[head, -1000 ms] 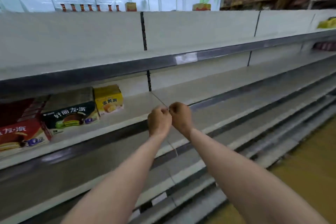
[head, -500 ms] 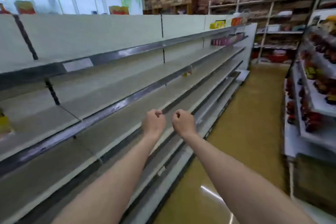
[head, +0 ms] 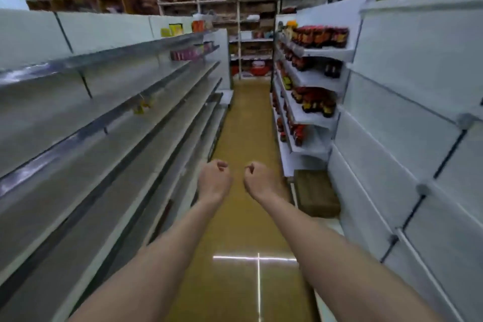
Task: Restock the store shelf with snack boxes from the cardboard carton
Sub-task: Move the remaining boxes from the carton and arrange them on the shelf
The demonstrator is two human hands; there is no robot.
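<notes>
**Looking straight down the aisle, both fists empty**

Staring down the yellow floor (head: 243,123) of the aisle right now. My left hand (head: 214,181) and right hand (head: 258,181) are out in front, side by side with a small gap between them, fingers curled into fists, each grip closed on nothing.

The store shelf (head: 86,123) runs along the left, grey tiers mostly bare; I can only make out a small yellow item (head: 141,108) hanging at one edge and some pink and yellow packs (head: 183,53) far down, too blurry to read. On the right, dark bottles with red and yellow labels (head: 318,36) fill a white rack (head: 311,117), no writing legible. A brown carton-like box (head: 317,192) sits on the floor at that rack's foot, just right of my right hand. I can't tell if it's the cardboard carton, and I can't spot any snack boxes.
</notes>
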